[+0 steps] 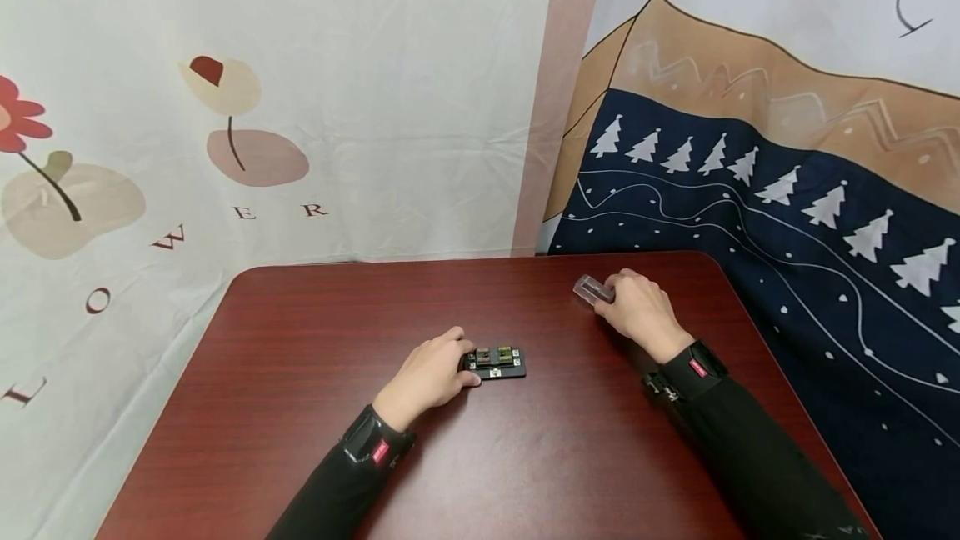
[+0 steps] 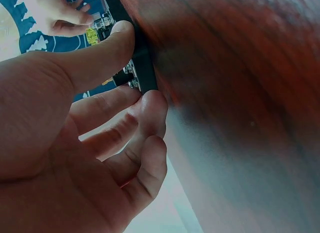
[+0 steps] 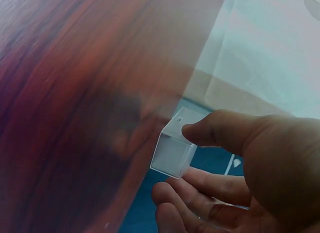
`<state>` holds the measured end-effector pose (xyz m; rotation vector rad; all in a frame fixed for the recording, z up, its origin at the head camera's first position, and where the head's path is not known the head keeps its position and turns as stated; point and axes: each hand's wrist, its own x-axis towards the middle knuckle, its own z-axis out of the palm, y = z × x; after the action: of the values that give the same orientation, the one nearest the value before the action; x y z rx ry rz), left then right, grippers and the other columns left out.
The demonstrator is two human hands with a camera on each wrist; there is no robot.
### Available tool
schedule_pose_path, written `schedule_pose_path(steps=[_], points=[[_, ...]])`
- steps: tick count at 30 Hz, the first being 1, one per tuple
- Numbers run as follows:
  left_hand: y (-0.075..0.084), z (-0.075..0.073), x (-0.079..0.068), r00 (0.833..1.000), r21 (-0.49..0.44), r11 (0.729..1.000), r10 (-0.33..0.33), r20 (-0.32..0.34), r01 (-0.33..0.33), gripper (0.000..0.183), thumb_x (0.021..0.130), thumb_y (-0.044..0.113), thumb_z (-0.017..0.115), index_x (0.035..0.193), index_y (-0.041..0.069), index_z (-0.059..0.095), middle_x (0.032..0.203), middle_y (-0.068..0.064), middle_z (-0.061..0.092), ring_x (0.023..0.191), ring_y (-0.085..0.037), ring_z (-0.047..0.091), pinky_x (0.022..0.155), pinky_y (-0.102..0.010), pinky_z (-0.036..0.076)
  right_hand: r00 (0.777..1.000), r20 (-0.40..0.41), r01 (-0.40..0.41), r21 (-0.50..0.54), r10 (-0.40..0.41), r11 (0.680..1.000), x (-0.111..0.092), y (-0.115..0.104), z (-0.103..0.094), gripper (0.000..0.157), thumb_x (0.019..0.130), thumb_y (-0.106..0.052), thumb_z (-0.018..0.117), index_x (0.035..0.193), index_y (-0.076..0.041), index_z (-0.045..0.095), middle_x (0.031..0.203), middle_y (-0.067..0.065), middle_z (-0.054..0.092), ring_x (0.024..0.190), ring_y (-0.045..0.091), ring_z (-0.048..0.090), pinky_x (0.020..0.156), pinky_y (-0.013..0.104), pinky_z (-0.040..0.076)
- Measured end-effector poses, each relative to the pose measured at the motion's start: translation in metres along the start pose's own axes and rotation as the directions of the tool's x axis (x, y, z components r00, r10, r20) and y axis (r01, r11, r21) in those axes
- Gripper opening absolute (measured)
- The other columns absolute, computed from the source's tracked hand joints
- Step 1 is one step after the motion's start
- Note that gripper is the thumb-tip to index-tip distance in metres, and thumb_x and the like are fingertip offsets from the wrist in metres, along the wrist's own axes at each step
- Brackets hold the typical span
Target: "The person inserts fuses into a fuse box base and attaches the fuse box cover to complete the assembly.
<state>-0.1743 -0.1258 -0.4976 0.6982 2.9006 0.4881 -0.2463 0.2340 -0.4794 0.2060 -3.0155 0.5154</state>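
Observation:
My left hand (image 1: 426, 375) grips the left end of a small black-based electrical module (image 1: 497, 372) near the middle of the table. Metal terminals and yellow-green parts show along its top. In the left wrist view, the thumb lies over the top of the module (image 2: 145, 68) and fingertips meet its lower edge. Toward the back right, my right hand (image 1: 643, 312) holds a clear plastic cover (image 1: 589, 291), box-shaped with a small hole. The right wrist view shows the thumb on one face of this cover (image 3: 172, 150) and fingers at the opposite side.
The dark red wooden table (image 1: 315, 307) ends at a back edge just beyond my right hand. Behind it hang a pale cloth (image 1: 420, 107) with flower prints and a navy and tan cloth (image 1: 675, 198) with white trees. Both wrists wear black bands over dark sleeves.

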Motion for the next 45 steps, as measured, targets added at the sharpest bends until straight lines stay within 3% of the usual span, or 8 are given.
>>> schedule_pose_path(steps=[6,13,25,35,45], points=[[0.001,-0.002,0.0,1.0,0.002,1.0,-0.004,0.005,0.004,0.047,0.089,0.042,0.082,0.127,0.016,0.076,0.111,0.002,0.061,0.087,-0.023,0.067,0.08,-0.047,0.058,0.997,-0.006,0.075,0.008,-0.075,0.997,-0.005,-0.02,-0.005,0.038,0.087,-0.026,0.079,0.115,0.0,0.075,0.103,0.013,0.068,0.075,0.029,0.063,0.064,0.05,0.056],[0.002,-0.004,0.0,1.0,-0.005,1.0,-0.008,0.011,0.008,0.051,0.089,0.043,0.082,0.13,0.014,0.075,0.116,0.0,0.063,0.093,-0.027,0.069,0.083,-0.049,0.058,0.986,0.05,0.156,0.027,-0.157,0.987,-0.013,-0.051,-0.007,0.037,0.087,-0.025,0.081,0.116,-0.003,0.075,0.104,0.011,0.068,0.074,0.024,0.061,0.063,0.043,0.055],[0.002,-0.004,0.0,1.0,-0.005,1.0,-0.003,0.007,0.003,0.051,0.089,0.042,0.082,0.131,0.013,0.075,0.117,-0.001,0.063,0.097,-0.028,0.071,0.085,-0.049,0.059,0.946,0.096,0.303,0.071,-0.309,0.95,-0.03,-0.096,0.013,0.035,0.087,-0.026,0.082,0.116,-0.008,0.077,0.1,0.003,0.066,0.072,0.016,0.059,0.063,0.036,0.054],[0.001,-0.004,0.0,1.0,0.005,1.0,0.014,-0.001,-0.014,0.047,0.088,0.04,0.083,0.126,0.013,0.075,0.11,0.001,0.061,0.087,-0.025,0.068,0.078,-0.047,0.058,0.878,0.166,0.439,0.091,-0.448,0.894,-0.035,-0.119,0.02,0.029,0.089,-0.026,0.079,0.115,-0.013,0.077,0.098,-0.003,0.061,0.064,0.01,0.053,0.055,0.03,0.047],[0.002,-0.003,-0.001,1.0,0.011,1.0,0.017,-0.005,-0.017,0.039,0.087,0.041,0.084,0.113,0.013,0.075,0.106,0.002,0.059,0.081,-0.023,0.064,0.074,-0.046,0.057,0.843,0.176,0.504,0.075,-0.509,0.861,-0.037,-0.126,0.026,0.028,0.089,-0.028,0.077,0.114,-0.014,0.077,0.1,-0.004,0.062,0.067,0.009,0.054,0.058,0.031,0.048]])
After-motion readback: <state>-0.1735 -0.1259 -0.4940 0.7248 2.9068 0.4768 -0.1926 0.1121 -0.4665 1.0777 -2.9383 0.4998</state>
